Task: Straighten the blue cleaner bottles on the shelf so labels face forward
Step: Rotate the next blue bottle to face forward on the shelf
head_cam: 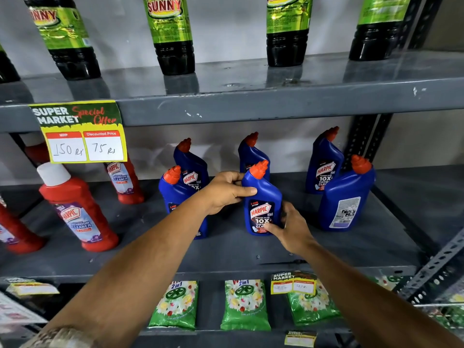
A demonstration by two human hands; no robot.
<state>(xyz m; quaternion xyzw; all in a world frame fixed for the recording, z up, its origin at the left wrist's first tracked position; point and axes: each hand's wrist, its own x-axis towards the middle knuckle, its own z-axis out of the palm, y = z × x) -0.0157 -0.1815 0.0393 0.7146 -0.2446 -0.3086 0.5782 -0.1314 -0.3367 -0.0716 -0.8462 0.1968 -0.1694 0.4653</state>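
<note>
Several blue Harpic cleaner bottles with orange caps stand on the grey middle shelf (226, 249). My left hand (226, 192) grips the neck and shoulder of the front centre bottle (262, 197), whose label faces forward. My right hand (292, 229) holds the same bottle low at its base and right side. The front left bottle (173, 194) is partly hidden by my left forearm, its label turned to the left. The front right bottle (347, 197) shows its back label. Three more bottles (192, 169), (251, 153), (325, 164) stand behind, with labels forward where visible.
Red Harpic bathroom cleaner bottles (77, 209) stand at the left of the same shelf. A yellow price tag (82, 131) hangs from the upper shelf edge, which carries dark Sunny bottles (173, 38). Green pouches (244, 305) lie on the shelf below. A slotted metal upright (361, 141) stands at right.
</note>
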